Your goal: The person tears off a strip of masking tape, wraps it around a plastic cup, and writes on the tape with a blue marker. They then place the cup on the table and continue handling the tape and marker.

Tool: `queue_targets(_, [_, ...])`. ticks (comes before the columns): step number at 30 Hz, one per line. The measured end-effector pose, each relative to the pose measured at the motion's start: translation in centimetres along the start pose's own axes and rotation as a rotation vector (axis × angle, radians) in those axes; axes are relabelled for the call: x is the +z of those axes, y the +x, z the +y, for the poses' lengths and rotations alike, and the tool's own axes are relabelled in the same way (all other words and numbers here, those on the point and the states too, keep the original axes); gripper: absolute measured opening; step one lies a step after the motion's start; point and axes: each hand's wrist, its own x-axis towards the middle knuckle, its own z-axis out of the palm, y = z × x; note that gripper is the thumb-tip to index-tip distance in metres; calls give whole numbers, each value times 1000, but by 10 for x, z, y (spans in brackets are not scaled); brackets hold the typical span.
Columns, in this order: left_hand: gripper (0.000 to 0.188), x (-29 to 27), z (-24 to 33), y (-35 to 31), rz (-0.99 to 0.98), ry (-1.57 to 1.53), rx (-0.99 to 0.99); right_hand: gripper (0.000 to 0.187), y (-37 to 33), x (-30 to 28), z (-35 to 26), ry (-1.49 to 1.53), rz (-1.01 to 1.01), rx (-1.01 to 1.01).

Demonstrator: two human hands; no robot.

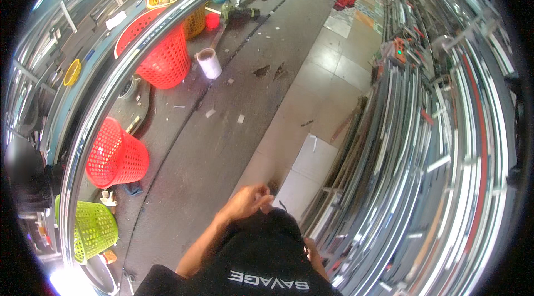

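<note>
A person's left hand is hovering before a black shirt, its fingers curling loosely; blur at the fingertips is making it hard to tell whether they are gripping anything. The right arm is barely showing past the shirt, its hand hiding, so its state cannot be told. Long metal bars are lying to the right of the left hand, nearest the right arm. Left of the left hand, a grey desk is stretching forward; farther left, a red basket and a green basket are standing.
</note>
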Motion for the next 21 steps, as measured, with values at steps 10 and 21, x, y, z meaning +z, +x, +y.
queue_targets(10, [24, -63, 52, 213, 77, -15, 96, 15, 151, -243, -198, 632, 199, -54])
queue_targets(21, [44, -140, 134, 382, 187, -230, 34, 15, 260, -311, -317, 216, -36, 179])
